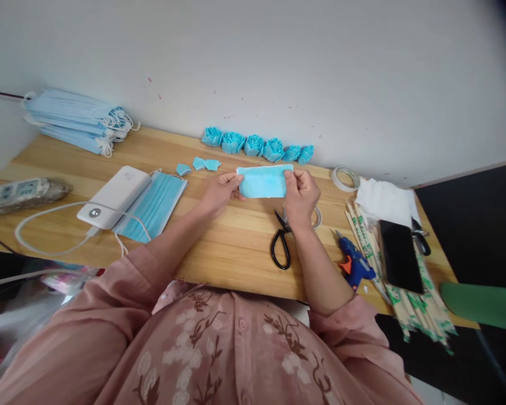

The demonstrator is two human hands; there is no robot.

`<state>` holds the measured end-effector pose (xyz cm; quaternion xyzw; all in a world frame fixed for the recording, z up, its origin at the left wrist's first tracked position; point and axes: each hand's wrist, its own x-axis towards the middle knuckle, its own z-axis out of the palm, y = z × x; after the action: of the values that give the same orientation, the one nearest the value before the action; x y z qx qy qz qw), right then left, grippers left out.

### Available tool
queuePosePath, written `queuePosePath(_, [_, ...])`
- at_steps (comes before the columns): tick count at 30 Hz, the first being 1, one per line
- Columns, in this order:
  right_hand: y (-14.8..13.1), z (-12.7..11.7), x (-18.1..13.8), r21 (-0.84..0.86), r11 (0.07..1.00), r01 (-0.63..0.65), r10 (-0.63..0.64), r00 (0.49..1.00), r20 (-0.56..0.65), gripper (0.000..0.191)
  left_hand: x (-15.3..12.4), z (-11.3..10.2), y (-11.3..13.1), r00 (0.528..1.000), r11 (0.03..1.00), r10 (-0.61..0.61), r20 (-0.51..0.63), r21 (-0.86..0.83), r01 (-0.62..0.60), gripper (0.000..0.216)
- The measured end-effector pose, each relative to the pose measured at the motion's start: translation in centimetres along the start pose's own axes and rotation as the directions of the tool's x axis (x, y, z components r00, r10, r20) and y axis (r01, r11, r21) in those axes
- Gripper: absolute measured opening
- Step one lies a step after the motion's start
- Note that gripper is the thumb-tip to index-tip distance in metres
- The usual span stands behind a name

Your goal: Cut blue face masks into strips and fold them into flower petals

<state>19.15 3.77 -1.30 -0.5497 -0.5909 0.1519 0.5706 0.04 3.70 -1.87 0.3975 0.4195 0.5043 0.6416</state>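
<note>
A folded piece of light blue face mask fabric [263, 181] is stretched flat between my two hands above the table. My left hand [223, 191] pinches its left edge, thumb on top. At the right edge, my right hand [301, 194] grips it the same way. Below my right hand lie black-handled scissors [281, 247], partly covered by that hand. Blue fabric flowers [253, 145] stand in a row behind the piece, along the wall. Small cut blue pieces [206, 163] rest to the left of it.
On the left are a stack of masks [73, 118], a white power bank [114, 197] on a pleated mask [156, 205], and a power strip [21, 191]. To the right lie a tape roll [346, 179], a blue glue gun [354, 261], wrapped chopsticks [405, 312] and a phone [400, 253].
</note>
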Motion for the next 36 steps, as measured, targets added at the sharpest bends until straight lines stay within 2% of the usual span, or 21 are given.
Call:
queuePosePath(5, [0.3,0.0,0.1,0.021,0.998,-0.063,0.062,0.997,0.055,0.039,0.1,0.1,0.1,1.0,1.0,-0.013,-0.009,-0.008,0.013,0.028])
queuePosePath(13, [0.0,-0.1,0.0,-0.045,0.998,-0.035,0.037,0.998,0.044,0.04,0.5,-0.1,-0.6,0.999,0.989,-0.031,-0.019,-0.144,0.028,0.013])
queuePosePath(17, [-0.1,-0.1,0.0,-0.081,0.997,0.003,0.001,0.999,0.049,0.044,0.7,-0.2,-1.0,0.998,0.982,-0.04,-0.045,-0.186,0.031,0.013])
queuePosePath(23, [-0.2,0.0,-0.2,-0.105,0.994,0.039,-0.034,0.998,0.046,0.045,0.5,-0.2,-0.7,0.999,0.988,0.025,-0.041,-0.148,-0.031,0.023])
queuePosePath(27, [-0.4,-0.1,-0.1,-0.107,0.993,0.045,-0.043,0.999,0.019,0.045,0.2,0.1,-0.2,0.998,0.993,0.01,-0.066,-0.113,-0.017,0.023])
queuePosePath(32, [-0.7,-0.5,0.5,-0.073,0.995,0.074,-0.072,0.997,0.037,0.046,0.1,0.2,0.1,0.999,0.993,-0.001,-0.036,-0.122,-0.003,0.022])
queuePosePath(36, [-0.2,-0.3,0.8,0.052,0.998,-0.029,0.026,0.998,0.057,0.05,0.0,0.3,0.2,0.999,0.985,-0.034,0.0,-0.167,0.033,0.021])
